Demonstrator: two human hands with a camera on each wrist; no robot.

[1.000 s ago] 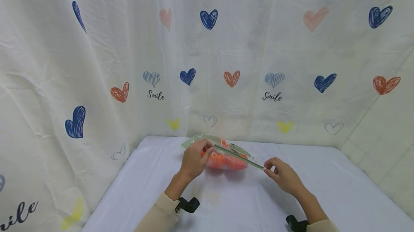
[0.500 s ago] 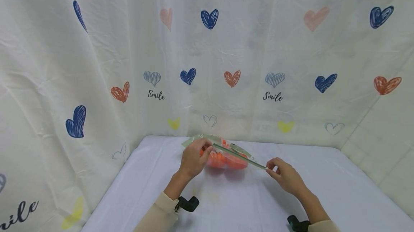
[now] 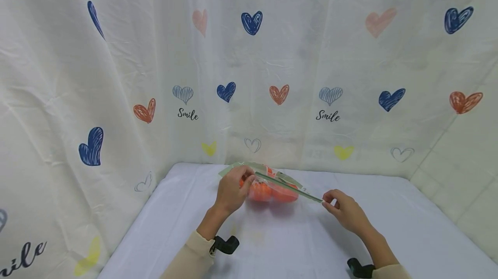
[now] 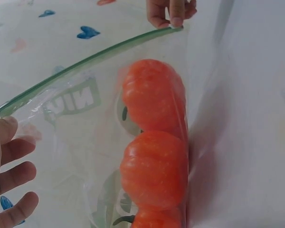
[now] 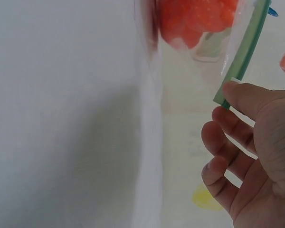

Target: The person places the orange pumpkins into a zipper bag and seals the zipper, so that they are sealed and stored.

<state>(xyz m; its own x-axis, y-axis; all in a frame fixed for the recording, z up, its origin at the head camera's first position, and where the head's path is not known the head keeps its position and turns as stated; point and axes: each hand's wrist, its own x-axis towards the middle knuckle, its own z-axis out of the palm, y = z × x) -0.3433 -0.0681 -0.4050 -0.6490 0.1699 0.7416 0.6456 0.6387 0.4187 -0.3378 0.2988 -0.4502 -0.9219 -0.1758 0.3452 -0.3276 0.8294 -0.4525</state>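
A clear zip bag [image 4: 80,142] with a green seal strip [image 3: 288,186] holds several small orange pumpkins [image 4: 154,168]. It lies on the white table, toward the back. My left hand [image 3: 231,188] pinches the strip's left end between thumb and forefinger, its other fingers spread apart in the left wrist view. At the opposite end, the thumb and forefinger of my right hand [image 3: 346,212] pinch the strip's corner, seen closely in the right wrist view. Between the two hands the strip runs straight and slopes down to the right. My left hand partly hides the bag in the head view.
A white cloth covers the table [image 3: 272,244]. Behind it hangs a pale curtain [image 3: 295,63] printed with hearts and the word "Smile". Each wrist wears a small black camera [image 3: 227,245].
My right hand has slid slightly to the right, and the strip's right end has shifted with it. The left hand and the pumpkins have hardly moved.
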